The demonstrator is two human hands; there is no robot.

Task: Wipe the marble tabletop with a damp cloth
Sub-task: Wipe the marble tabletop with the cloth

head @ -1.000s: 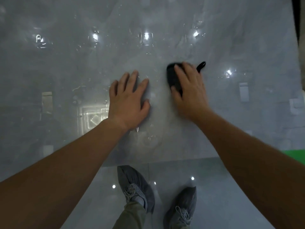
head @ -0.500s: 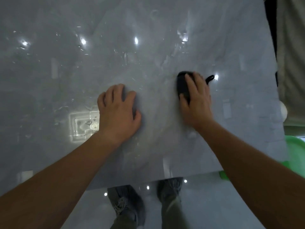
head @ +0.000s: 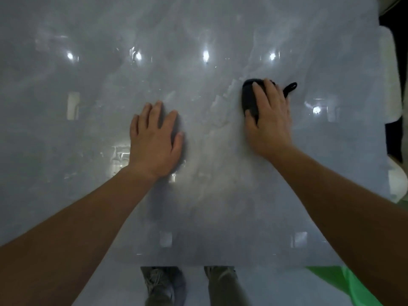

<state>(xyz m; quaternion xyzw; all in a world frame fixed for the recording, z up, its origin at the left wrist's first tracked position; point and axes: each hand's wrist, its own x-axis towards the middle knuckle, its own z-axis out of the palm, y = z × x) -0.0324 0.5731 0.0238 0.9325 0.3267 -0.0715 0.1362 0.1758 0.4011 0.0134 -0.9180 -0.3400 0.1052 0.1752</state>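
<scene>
Grey marble fills nearly the whole view: the bench [head: 220, 206] is a glossy, pale slab with faint veins and bright spots of reflected ceiling light strung across its far half. Its near edge runs straight across the bottom of the view, just above the person's shoes [head: 163, 286], which stand on a shiny floor [head: 194, 288]. Its right edge slants up the right side, where something pale and rounded [head: 393, 85] sits just beyond it against a dark gap. A bright green object [head: 335, 283] pokes out below the near right corner, partly hidden by the right forearm.

The left hand [head: 154, 140] lies flat on the stone near the middle, palm down, fingers together and holding nothing. The right hand [head: 269, 120] is further away and to the right, pressed down on a dark cloth [head: 249, 98]; its grip is loose, fingers spread over the top and thumb against the near left side. The cloth bulges out past the fingertips on the left and far sides, and a small dark loop [head: 290, 88] sticks out to the right of the hand.

Bare stone stretches wide to the left and far sides of both hands. To the right of the cloth a narrower strip is left before the edge.
</scene>
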